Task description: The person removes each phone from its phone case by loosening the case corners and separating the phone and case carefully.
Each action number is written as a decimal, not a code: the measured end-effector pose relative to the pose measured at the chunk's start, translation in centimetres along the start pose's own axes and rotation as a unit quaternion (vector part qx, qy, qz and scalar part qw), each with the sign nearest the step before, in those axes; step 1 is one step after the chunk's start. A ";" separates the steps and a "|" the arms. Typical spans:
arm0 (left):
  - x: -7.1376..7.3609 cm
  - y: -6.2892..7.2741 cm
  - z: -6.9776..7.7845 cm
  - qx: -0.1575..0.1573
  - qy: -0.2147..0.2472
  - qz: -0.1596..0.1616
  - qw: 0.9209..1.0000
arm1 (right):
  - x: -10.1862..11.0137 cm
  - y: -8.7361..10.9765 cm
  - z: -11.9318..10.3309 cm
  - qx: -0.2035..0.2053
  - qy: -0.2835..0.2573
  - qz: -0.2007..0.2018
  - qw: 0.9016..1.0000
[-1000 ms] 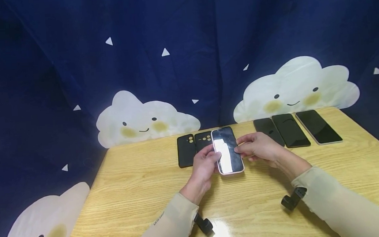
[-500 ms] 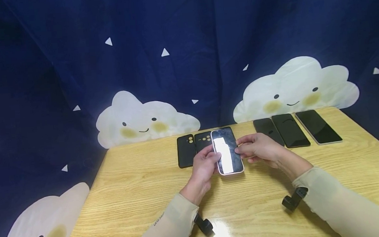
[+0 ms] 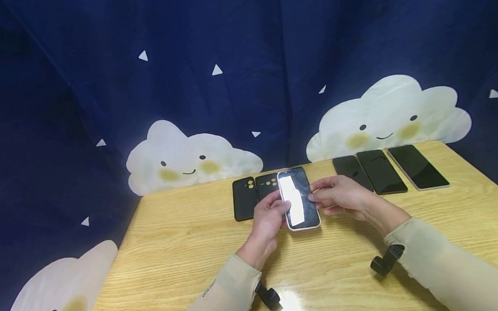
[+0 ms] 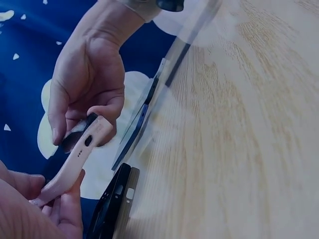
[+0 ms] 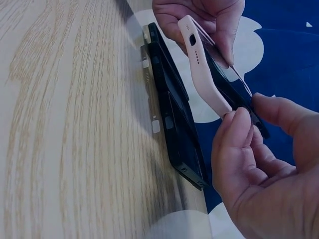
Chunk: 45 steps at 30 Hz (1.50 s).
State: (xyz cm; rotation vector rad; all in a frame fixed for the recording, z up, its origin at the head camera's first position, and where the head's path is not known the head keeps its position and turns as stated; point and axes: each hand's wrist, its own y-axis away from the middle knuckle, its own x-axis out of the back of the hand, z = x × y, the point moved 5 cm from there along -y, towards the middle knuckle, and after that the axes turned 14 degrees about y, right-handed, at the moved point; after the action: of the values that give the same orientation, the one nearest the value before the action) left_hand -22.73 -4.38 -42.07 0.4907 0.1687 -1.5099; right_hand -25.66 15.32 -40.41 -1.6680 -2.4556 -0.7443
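Observation:
A smartphone (image 3: pixel 305 195) with a glossy dark screen is held up over the table, screen facing me, in a pale pink phone case (image 5: pixel 202 74). My left hand (image 3: pixel 269 214) grips its left side, thumb over the screen's edge and fingers behind. At the opposite side my right hand (image 3: pixel 336 195) pinches the edge between thumb and fingers. The right wrist view shows the case's bottom edge bowed, with a dark corner jutting past the pink rim beside my right fingers. In the left wrist view the port cutout (image 4: pixel 88 141) faces the camera.
Behind my left hand lie two black phone cases, one (image 3: pixel 245 199) in full view and one (image 3: pixel 266 183) partly covered. Three dark phones lie at the back right: one (image 3: pixel 351 170) partly behind my right hand, one (image 3: pixel 382 170) and one (image 3: pixel 419 165). A blue curtain (image 3: pixel 244 93) hangs behind the wooden table (image 3: pixel 186 256).
Both hands keep their hold in nearly the same place. The white reflection on the screen has shifted upward and to the left, as the phone tilts slightly.

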 end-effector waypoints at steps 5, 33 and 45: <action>-0.2 0.0 0.1 0.000 -0.006 -0.007 1.000 | -0.8 -0.2 0.1 0.003 0.022 0.005 1.000; 0.4 -0.6 0.7 -0.004 -0.001 -0.005 1.000 | 0.6 0.2 -1.0 0.055 0.000 0.029 0.998; 0.9 -0.7 1.7 -0.015 0.004 0.009 1.000 | 3.0 0.6 -1.0 0.059 -0.009 0.048 0.997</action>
State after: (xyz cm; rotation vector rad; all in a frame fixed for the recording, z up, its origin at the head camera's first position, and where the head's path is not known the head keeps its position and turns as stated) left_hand -23.66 -5.92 -41.07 0.4735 0.1929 -1.4851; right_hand -26.48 17.60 -38.34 -1.7424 -2.3602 -0.5635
